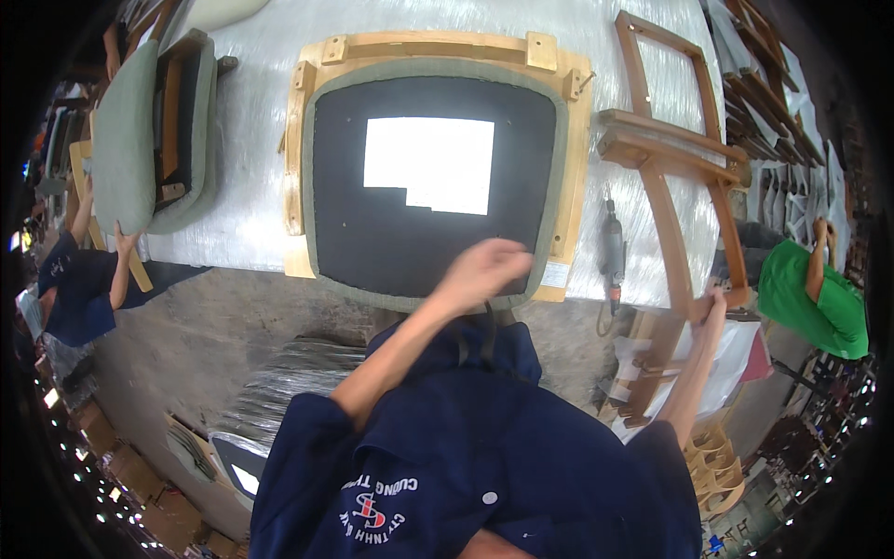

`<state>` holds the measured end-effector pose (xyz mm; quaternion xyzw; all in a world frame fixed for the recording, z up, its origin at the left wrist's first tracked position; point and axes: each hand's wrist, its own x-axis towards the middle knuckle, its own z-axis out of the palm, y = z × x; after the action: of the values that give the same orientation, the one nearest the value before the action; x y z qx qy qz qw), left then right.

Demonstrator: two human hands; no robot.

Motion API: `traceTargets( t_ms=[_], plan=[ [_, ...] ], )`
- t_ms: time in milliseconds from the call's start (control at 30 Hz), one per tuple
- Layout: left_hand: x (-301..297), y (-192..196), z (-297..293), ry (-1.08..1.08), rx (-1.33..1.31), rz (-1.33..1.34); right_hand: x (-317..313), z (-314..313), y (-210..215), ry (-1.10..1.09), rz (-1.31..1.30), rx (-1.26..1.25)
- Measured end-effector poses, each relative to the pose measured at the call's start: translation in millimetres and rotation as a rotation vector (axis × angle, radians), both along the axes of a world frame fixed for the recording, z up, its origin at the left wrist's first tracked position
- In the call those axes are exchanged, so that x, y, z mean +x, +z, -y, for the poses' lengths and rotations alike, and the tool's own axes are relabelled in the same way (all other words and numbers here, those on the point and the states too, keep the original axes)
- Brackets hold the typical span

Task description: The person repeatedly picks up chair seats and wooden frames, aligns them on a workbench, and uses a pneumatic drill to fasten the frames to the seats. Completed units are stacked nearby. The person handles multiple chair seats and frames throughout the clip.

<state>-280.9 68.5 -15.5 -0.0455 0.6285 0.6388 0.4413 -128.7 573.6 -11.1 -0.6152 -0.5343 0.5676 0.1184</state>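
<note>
A seat cushion point(354, 242) with a black underside and grey-green edge lies face down before me in a light wooden jig point(575, 158). On its black backing is a bright white patch point(428, 158), washed out by glare. My left hand point(486, 272) hovers over the cushion's near right part, fingers curled together; whatever they may hold is hidden. Off to the right, my right hand point(712, 303) grips the near end of a brown wooden chair frame point(666, 210), which lies on the table and overhangs its near edge.
A power screwdriver point(612, 247) with a hose lies between jig and frame on the plastic-wrapped table point(251, 140). At left, a co-worker point(84, 289) handles an upholstered green chair point(130, 140). Another person in green point(815, 293) stands at right, near stacked wooden parts point(759, 88).
</note>
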Motion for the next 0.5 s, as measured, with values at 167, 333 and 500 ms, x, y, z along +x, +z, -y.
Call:
traceTargets(
  t_ms=[167,333,500],
  plan=[
    [4,9,-110,-0.039,0.175,0.087,17,165,37,-0.102,-0.151,0.022],
    [-4,21,-71,0.390,-0.072,0.043,-24,330,40,-0.023,-0.156,0.316],
    [-58,18,53,0.615,0.079,-0.019,-52,340,114,0.635,-0.023,0.129]
  ],
)
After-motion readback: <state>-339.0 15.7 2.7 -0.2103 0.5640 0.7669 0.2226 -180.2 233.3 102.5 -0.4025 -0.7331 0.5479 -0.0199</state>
